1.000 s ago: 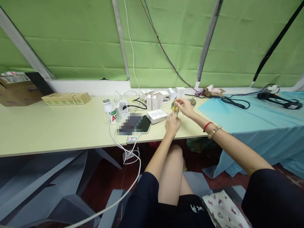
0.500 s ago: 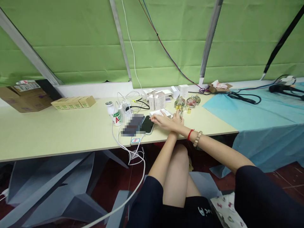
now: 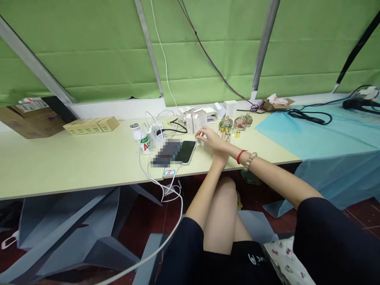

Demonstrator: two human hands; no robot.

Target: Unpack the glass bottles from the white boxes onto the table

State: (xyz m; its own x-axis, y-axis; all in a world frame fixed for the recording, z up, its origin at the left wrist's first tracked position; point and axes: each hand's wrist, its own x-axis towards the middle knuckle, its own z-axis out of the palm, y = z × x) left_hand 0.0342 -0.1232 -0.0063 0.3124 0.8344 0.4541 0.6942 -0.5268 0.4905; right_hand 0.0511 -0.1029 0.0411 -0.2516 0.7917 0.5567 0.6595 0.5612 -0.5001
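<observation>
My right hand (image 3: 212,139), wearing a red cord and a beaded bracelet at the wrist, crosses over my left. Its fingertips are drawn together above a small white box, and whatever they pinch is too small to make out. Mostly hidden behind it, my left hand (image 3: 222,152) is closed around a clear glass perfume bottle (image 3: 227,137). Just beyond stand round perfume bottles (image 3: 225,123), one with pinkish contents (image 3: 240,122). A gold cap (image 3: 237,135) sits to the right of the held bottle.
Opened white boxes (image 3: 199,120) stand behind my hands. To the left are a phone (image 3: 187,152), a blurred dark device, a white bottle (image 3: 145,144) and charging cables (image 3: 141,162). Farther left lie kraft boxes (image 3: 89,126) and a carton (image 3: 35,122). Blue sheeting (image 3: 335,138) covers the right side.
My right hand has risen slightly and shifted right, away from the phone, with its fingers more bent. My left hand is now more hidden behind it. The view has moved a little.
</observation>
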